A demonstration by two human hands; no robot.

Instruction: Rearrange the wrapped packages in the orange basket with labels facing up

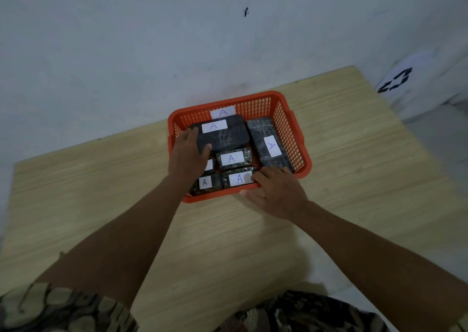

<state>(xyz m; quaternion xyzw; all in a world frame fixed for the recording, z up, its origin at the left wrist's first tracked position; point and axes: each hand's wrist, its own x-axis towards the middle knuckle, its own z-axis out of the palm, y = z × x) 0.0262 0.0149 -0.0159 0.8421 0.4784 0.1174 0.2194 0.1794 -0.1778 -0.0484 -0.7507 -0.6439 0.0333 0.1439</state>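
Black package (222,135) under left hand (188,155), in basket (286,129).

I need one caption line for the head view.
Left hand grips a large package; right hand rests at the orange basket rim.

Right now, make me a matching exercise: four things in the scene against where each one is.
1. left hand
2. right hand
3. long package
4. orange basket

a. lying along the basket's right wall
b. on the wooden table
c. on the big dark package
d. at the basket's near right corner

Pairs: 1-c, 2-d, 3-a, 4-b
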